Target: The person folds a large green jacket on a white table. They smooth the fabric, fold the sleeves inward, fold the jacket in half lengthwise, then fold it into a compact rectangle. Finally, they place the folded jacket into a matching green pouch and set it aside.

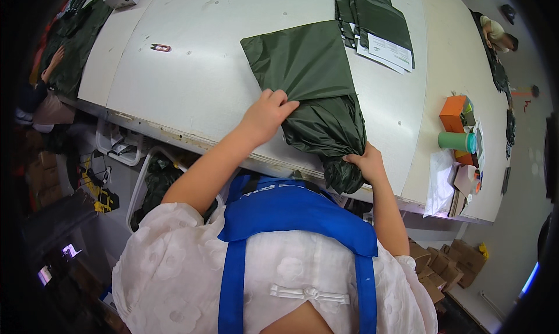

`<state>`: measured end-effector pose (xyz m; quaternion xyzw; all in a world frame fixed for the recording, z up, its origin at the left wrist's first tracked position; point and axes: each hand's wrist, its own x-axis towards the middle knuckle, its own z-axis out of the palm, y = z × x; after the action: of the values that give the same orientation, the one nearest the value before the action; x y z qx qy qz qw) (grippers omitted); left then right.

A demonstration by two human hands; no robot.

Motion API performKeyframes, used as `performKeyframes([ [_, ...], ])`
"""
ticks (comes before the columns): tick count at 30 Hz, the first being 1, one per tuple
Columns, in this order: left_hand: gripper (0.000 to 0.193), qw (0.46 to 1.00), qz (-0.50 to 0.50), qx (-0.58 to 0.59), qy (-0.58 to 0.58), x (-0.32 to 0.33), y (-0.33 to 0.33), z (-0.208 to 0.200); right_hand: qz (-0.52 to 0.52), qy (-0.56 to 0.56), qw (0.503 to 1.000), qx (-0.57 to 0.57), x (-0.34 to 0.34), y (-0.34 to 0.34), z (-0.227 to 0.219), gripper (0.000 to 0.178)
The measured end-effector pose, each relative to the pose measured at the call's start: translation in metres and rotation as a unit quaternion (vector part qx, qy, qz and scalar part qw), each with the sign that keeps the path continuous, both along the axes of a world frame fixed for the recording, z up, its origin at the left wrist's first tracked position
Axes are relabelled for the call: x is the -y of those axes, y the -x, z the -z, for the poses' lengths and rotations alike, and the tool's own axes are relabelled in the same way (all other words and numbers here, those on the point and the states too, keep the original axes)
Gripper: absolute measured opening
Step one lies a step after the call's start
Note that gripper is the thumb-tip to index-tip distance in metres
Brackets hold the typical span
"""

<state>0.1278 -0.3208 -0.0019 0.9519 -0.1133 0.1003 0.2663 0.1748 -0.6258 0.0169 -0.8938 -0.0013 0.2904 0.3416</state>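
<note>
A dark green nylon fabric piece (303, 60) lies on the white work table (198, 72), its far part folded flat and its near part bunched up at the table's front edge. My left hand (266, 116) grips the left side of the bunched fabric where it meets the flat fold. My right hand (365, 159) clasps the crumpled lower end (338, 171), which hangs slightly over the edge. A white blouse and blue apron straps fill the lower view.
A stack of folded dark green pieces with white labels (378, 25) lies at the back. An orange box (455, 113), a green tape roll (457, 141) and papers sit on the right. Another person (501, 37) works far right; a hand (55, 57) touches green fabric far left. Bin below.
</note>
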Motion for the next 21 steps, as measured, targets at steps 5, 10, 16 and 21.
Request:
performKeyframes([
  [5, 0.038, 0.997, -0.036, 0.07, 0.015, 0.033, 0.02, -0.01, 0.049, -0.001, 0.999, -0.017, 0.01, 0.006, 0.01, 0.05],
  [10, 0.04, 0.995, -0.086, -0.037, -0.033, 0.031, 0.018, 0.005, -0.025, 0.086, 0.996, 0.013, -0.01, 0.015, 0.001, 0.049],
  [16, 0.072, 0.881, 0.048, -0.317, 0.349, -0.013, 0.017, -0.015, -0.151, 0.027, 0.988, -0.006, 0.011, 0.004, -0.035, 0.046],
  [21, 0.082, 0.58, 0.035, -0.475, 0.661, -0.017, -0.005, -0.012, -0.284, 0.054, 0.957, 0.035, 0.005, 0.007, -0.088, 0.042],
])
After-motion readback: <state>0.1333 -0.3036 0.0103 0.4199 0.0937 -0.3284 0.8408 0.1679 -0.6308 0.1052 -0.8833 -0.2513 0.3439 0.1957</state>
